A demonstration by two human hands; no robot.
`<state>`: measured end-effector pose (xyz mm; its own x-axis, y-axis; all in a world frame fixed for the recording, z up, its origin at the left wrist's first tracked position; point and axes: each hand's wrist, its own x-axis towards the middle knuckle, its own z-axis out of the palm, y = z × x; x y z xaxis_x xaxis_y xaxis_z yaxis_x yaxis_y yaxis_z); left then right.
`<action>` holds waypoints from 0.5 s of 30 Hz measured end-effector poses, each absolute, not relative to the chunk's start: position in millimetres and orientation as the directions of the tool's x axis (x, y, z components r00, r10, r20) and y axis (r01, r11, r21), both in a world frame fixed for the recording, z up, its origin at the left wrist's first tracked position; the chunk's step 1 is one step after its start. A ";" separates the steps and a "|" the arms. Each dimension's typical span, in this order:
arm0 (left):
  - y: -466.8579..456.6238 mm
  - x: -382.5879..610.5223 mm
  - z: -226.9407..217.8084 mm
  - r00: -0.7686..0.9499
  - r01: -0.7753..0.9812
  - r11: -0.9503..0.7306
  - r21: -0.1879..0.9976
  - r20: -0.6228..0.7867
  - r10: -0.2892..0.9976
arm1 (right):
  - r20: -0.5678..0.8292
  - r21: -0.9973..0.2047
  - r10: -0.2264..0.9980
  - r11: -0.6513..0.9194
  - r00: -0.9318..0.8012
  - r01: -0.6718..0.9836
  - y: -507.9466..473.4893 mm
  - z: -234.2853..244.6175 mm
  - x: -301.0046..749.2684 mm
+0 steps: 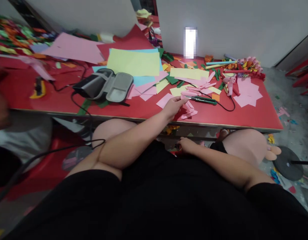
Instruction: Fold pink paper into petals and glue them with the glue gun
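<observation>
A long red table (259, 115) runs from left to right in front of a seated person in black. Large paper sheets cover its far left and middle: a pink sheet (73, 48), then a red sheet (131, 40), with a pale yellow sheet (133, 63) nearer, lying over blue paper. At the left edge is part of another person's arm (0, 103), blurred. An open black case (120, 88) with a grey lining lies left of the middle. The wearer's left hand (175, 105) reaches over the near edge, thumb and fingers pinched together; whether they grip paper or the tool beside them I cannot tell. The right hand (187, 145) is low by the lap, loosely curled, its contents hidden. To the right lies a jagged pink paper stack (247, 93), with a pink glue gun (229, 85) just left of it. A slim green tool (202, 100) extends rightward from the left fingertips. Smallest, narrow folded pink strips (189, 111) lie at those fingertips, right of the middle, near the table's edge
</observation>
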<state>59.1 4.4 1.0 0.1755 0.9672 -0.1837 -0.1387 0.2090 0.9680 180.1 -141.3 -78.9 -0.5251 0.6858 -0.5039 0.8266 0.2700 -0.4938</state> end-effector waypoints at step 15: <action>2.0 57.6 2.1 0.224 -0.141 0.285 0.948 -0.250 0.942 | -0.714 -0.254 0.531 0.412 -0.457 0.875 -113.9 -88.8 182.9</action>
<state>57.6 2.0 2.1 0.2239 0.9420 -0.2500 -0.1410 0.2851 0.9481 182.9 -113.9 -88.8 -0.4568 0.5311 -0.7136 0.8752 0.4120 -0.2535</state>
